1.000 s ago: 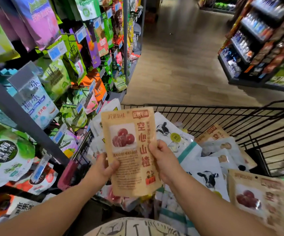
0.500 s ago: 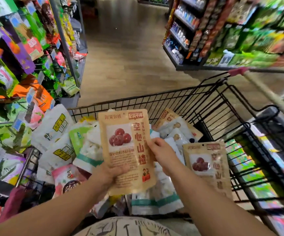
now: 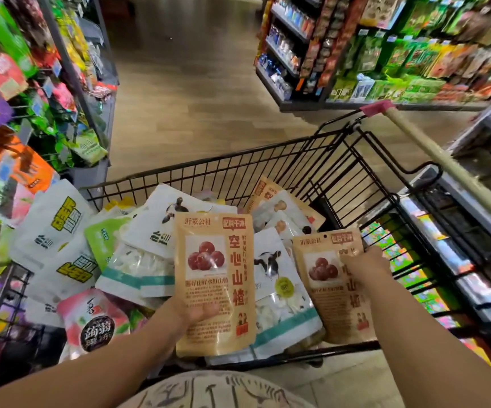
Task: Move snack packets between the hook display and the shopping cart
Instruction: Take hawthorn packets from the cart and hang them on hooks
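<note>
Left grip (image 3: 197, 312) holds brown packet (image 3: 214, 278) upright over packet pile (image 3: 138, 260). Pile covers cart bottom under both grips. Hook display (image 3: 17, 119) close on left of left grip. Right grip (image 3: 365, 265) on second brown packet (image 3: 326, 290); cart side wall (image 3: 391, 219) just right of it. Ahead of grips: cart front wall (image 3: 209, 178), then open aisle floor (image 3: 197, 83). Air above pile between grips free.
</note>
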Demonstrator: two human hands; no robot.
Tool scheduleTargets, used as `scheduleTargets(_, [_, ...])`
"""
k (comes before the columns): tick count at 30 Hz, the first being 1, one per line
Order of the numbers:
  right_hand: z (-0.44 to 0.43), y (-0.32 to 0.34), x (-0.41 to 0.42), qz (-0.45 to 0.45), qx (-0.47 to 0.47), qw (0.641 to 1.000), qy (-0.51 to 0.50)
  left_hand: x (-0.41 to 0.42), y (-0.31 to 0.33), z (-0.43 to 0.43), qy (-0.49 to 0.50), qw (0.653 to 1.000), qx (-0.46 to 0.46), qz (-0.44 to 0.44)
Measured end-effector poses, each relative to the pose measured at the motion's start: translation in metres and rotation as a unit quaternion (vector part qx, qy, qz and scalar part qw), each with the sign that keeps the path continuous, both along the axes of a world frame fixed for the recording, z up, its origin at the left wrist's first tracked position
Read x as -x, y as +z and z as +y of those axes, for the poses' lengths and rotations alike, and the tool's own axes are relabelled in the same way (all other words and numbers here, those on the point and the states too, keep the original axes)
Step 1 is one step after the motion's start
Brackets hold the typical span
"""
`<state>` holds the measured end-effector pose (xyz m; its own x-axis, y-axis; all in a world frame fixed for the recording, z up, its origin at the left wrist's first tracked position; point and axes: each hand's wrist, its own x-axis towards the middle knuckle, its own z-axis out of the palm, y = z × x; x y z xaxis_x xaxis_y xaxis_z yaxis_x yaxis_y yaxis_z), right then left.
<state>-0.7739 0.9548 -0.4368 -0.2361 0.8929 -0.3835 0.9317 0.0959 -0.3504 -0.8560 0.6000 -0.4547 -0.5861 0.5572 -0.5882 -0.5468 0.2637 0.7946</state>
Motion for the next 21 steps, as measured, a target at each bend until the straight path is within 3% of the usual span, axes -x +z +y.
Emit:
scheduleTargets(6, [0.006, -0.012, -0.004, -0.003, 0.006, 1.000, -0.015, 0.000, 0.000, -0.001, -0.022, 0.999, -0.027, -0.007])
scheduleTargets(9, [0.001, -0.003, -0.006, -0.019, 0.000, 0.999, 0.038, 0.003, -0.002, -0.002, -0.015, 0.999, -0.033, -0.021])
scheduleTargets(16, [-0.014, 0.005, 0.004, 0.145, 0.062, 0.984, 0.088, 0.008, -0.001, -0.002, -0.001, 0.999, -0.019, -0.033])
scheduleTargets(21, [-0.024, 0.030, 0.017, 0.237, 0.018, 0.965, 0.115, 0.016, -0.002, -0.007, 0.022, 0.999, -0.008, -0.034])
